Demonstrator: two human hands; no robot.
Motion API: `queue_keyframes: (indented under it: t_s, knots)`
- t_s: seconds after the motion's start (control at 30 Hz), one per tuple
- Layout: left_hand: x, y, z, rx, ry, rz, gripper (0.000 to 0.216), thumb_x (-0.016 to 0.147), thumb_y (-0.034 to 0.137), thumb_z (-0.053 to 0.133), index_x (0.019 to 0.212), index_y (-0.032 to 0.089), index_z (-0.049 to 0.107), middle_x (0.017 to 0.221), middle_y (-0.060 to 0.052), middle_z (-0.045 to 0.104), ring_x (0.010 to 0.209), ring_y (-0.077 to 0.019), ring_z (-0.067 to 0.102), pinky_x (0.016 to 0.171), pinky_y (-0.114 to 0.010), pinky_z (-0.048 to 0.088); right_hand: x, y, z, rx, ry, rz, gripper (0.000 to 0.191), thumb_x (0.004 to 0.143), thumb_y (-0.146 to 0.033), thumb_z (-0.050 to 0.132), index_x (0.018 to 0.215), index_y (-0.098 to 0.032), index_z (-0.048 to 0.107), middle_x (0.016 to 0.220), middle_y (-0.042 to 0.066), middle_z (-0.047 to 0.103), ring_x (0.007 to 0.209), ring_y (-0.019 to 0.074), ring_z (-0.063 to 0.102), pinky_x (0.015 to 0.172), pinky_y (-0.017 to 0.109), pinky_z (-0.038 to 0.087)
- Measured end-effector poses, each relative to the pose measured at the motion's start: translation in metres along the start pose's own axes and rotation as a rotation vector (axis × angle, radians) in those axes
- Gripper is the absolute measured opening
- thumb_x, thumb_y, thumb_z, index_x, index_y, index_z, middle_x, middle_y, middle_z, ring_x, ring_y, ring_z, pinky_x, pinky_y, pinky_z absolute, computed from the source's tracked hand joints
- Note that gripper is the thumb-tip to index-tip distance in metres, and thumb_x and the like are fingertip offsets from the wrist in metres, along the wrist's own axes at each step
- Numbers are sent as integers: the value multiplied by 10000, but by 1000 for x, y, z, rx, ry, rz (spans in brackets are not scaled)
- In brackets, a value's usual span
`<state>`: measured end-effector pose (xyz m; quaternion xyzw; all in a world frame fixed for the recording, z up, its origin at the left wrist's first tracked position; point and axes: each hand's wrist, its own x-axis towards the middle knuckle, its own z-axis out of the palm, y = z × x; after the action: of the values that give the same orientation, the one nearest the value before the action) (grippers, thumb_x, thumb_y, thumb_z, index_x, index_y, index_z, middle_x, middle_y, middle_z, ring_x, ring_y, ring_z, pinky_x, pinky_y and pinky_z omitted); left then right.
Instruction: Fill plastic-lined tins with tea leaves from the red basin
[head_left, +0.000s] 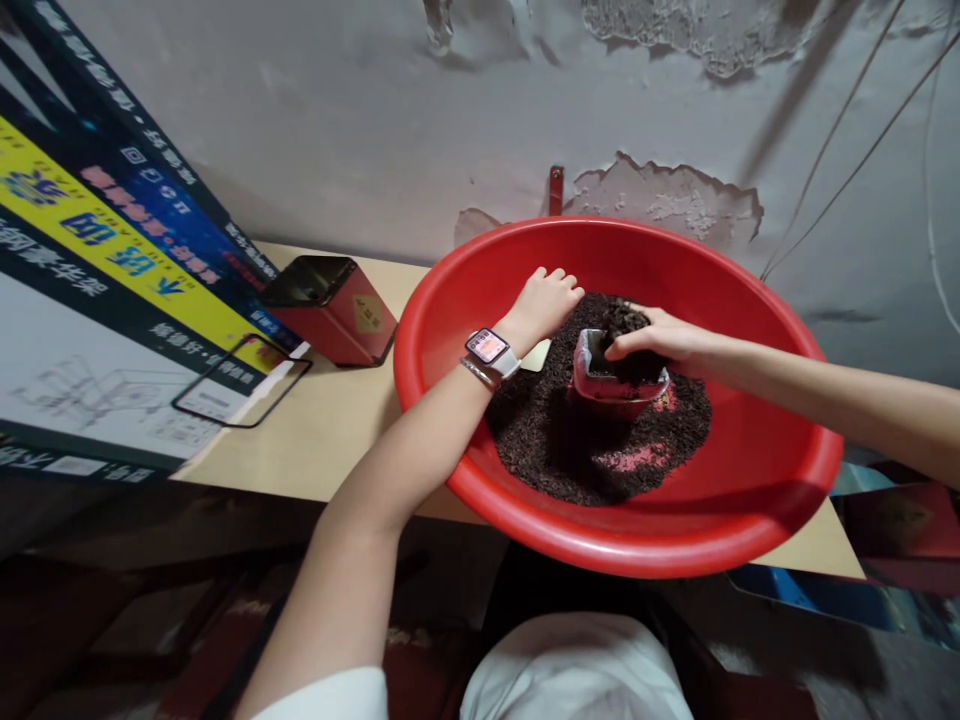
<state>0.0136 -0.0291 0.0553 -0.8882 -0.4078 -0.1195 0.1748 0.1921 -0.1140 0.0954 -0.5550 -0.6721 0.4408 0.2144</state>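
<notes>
My right hand [664, 337] grips a clump of dark loose tea leaves [628, 318] over a square tin lined with clear plastic [611, 385]. That tin stands in a wide red plastic basin [480, 455], amid a spread of the same leaves [555, 455]. My left hand [544, 300], with a watch [487, 346] on its wrist, is over the leaves left of the tin. Its fingers curl down, and what is under them is hidden. A pale flat piece [536, 356] lies below that wrist, partly covered.
On the pale table [322, 440], a red square tin [352, 320] with an open top stands left of the basin. Nearby are a thin black square frame [241, 424] and a large printed carton [105, 260]. Behind is a peeling wall [375, 130]; red boxes [900, 520] sit low at right.
</notes>
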Motion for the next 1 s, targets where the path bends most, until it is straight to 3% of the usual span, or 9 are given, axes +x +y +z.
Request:
queue_keyframes:
  t_s: [0.27, 0.4, 0.57, 0.7, 0.77, 0.83, 0.9, 1.0]
  knots:
    - [-1, 0, -4, 16, -17, -9, 286, 956, 105, 458, 1044, 160, 724, 1069, -140, 716, 1017, -243, 613, 827, -373, 419, 30, 38, -12, -294, 343, -125, 629, 747, -464, 650, 1280, -170, 493, 1092, 99, 633, 1053, 257, 598, 893, 412, 519]
    - [-1, -1, -3, 8, -20, -19, 257, 958, 115, 482, 1043, 149, 722, 1066, -139, 720, 1030, -252, 616, 831, -370, 424, 35, 52, -11, -198, 382, -176, 593, 716, -518, 692, 1178, -169, 561, 1042, 83, 632, 1059, 260, 592, 910, 414, 512]
    - [0, -1, 0, 23, -28, -32, 257, 948, 111, 491, 1052, 130, 725, 1053, -145, 720, 1030, -255, 621, 837, -370, 439, 35, 48, -18, 22, 350, -277, 417, 629, -397, 775, 931, -183, 584, 913, 55, 652, 910, 238, 629, 877, 445, 524]
    - [0, -3, 2, 17, -25, -30, 266, 942, 116, 484, 1050, 129, 727, 1045, -143, 722, 1039, -262, 621, 843, -378, 448, 25, 27, -10, -196, 306, -445, 288, 702, -271, 696, 948, -183, 576, 963, 71, 668, 922, 227, 632, 884, 438, 518]
    - [0, -3, 3, 15, -22, -24, 263, 941, 121, 486, 1049, 134, 726, 1041, -137, 721, 1045, -258, 620, 846, -369, 446, 16, 19, 7, -404, 237, -561, 233, 751, -215, 634, 974, -164, 590, 1007, 94, 669, 939, 230, 620, 911, 438, 507]
    - [0, -4, 5, 12, -18, -28, 266, 943, 120, 480, 1050, 133, 724, 1043, -136, 719, 1045, -255, 621, 844, -363, 443, 6, 19, 34, -633, 39, -637, 294, 776, -166, 612, 1067, -127, 610, 1088, 135, 657, 989, 249, 610, 934, 446, 502]
    - [0, -4, 6, 5, -17, -36, 271, 942, 115, 475, 1052, 123, 723, 1044, -144, 717, 1042, -256, 624, 841, -365, 444, -2, 28, 65, -858, -256, -635, 543, 756, -172, 688, 1282, -123, 565, 1283, 193, 583, 1151, 317, 567, 978, 503, 482]
    - [0, -4, 7, 7, -5, -19, 269, 933, 112, 482, 1049, 124, 725, 1030, -142, 719, 1036, -252, 625, 838, -363, 447, -2, 53, 109, -1066, -610, -516, 1155, 610, -291, 874, 1568, -267, 229, 1616, 223, 177, 1450, 487, 203, 1012, 697, 382]
